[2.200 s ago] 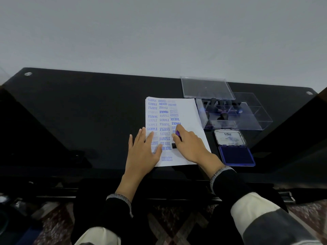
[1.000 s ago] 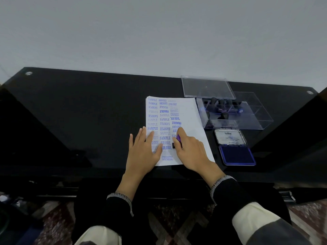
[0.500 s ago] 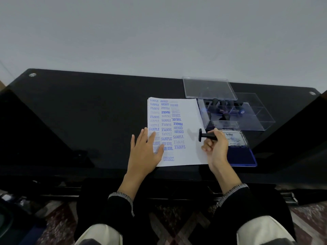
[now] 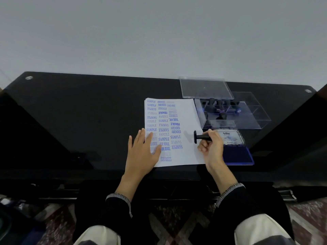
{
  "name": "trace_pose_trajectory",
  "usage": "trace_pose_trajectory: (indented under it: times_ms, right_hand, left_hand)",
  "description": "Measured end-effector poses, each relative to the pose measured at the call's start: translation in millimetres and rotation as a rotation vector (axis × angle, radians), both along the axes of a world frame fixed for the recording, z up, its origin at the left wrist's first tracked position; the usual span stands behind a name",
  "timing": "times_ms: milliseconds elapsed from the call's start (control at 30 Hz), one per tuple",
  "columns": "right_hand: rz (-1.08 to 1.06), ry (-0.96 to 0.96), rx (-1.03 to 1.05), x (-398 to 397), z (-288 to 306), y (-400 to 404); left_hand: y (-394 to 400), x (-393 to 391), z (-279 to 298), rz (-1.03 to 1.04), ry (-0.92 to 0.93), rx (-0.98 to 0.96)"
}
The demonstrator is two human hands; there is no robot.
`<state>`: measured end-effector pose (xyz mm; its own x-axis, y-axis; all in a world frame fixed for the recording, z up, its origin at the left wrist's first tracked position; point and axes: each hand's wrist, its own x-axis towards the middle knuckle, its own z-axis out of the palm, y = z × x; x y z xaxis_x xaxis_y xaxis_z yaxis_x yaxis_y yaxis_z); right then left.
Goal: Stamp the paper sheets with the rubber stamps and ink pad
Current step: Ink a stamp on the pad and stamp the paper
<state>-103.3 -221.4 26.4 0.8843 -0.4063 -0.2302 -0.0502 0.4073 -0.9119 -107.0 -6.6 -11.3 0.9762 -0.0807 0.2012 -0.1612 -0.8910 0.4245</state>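
Since a second earlier, lifted off the paper sheets [image 4: 187, 119] and carried toward 3 o'clock: the rubber stamp [image 4: 201, 137], then gripped in the right hand [image 4: 211, 147]. Left behind on the top sheet: a fresh "SAMPLE" print near the bottom of the third column. Held sideways above the sheet's right edge, long axis running 9 to 3 o'clock, flat stamping face pointing toward 9 o'clock, handle wrapped in curled fingers. Just behind that hand, toward 3 o'clock: the open ink pad [image 4: 237, 154] on the black tabletop [image 4: 88, 112]. Kept flat on the lower-left of the sheets: the left hand [image 4: 143, 152], fingers straight and spread, pressing down.
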Motion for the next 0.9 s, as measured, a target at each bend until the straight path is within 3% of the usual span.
trace_pose_trajectory:
  times_ms: [133, 300, 533, 700, 900]
  right_hand:
    - [0.137, -0.019, -0.315, -2, 1, 3]
    - [0.298, -0.173, -0.742, -16, 3, 7]
    - [0.368, -0.143, -0.745, -27, 14, -12]
    - [0.243, -0.146, -0.643, -29, 34, -35]
    - [0.089, -0.076, -0.729, -13, 52, -74]
  left_hand:
    - [0, 0, 1, -0.008, 0.015, 0.012]
    - [1, -2, 4, -0.043, -0.019, -0.001]
    - [-16, -2, 16, 0.002, -0.009, 0.048]
    - [-61, 4, 26, -0.067, 0.080, -0.129]
    - [-91, 21, 19, -0.095, 0.095, -0.077]
